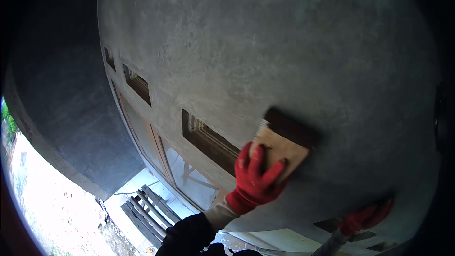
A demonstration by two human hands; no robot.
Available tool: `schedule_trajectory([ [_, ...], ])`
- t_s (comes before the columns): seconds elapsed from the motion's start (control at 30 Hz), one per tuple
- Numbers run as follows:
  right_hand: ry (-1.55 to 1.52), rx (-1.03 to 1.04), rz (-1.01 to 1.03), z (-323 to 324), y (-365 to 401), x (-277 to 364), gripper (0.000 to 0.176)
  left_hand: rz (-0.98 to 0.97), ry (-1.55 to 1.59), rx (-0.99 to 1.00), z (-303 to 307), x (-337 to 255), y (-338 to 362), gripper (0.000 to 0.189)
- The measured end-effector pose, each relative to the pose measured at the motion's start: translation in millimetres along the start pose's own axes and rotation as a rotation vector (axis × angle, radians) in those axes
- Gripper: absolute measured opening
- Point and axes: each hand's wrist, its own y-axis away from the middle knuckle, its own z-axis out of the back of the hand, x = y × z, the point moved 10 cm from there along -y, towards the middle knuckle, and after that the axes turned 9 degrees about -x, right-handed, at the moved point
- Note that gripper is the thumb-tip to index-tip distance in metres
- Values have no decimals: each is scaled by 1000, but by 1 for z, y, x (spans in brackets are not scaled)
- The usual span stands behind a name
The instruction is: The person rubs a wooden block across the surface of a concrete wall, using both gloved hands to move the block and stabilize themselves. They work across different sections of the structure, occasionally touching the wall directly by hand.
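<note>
My left hand, in a red glove, is closed around the wooden handle of a wide flat brush. The brush's dark brown bristle edge lies against the grey plastered wall, with the handle slanting down toward my wrist. Lower right, my right hand, also in a red glove, is stretched out at the wall surface near a small recessed opening. Its fingers look extended, with dark tips in shadow, and I see nothing held in them.
A row of rectangular openings runs along the wall, left of the brush. Below them are wood-framed panes. A rough wooden bench or rack stands on the pale floor far below. A dark grey overhang fills the left side.
</note>
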Motion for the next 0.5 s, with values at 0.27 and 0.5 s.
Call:
schedule_trajectory([
  [0.27, -23, -3, -68, -2, 0, 8, 44, 422, -91, -231, 32, 137, -22, 80],
  [0.5, 12, 3, 2, -2, -4, 13, 45, -97, -18, -12, -2, -25, -42, 84],
])
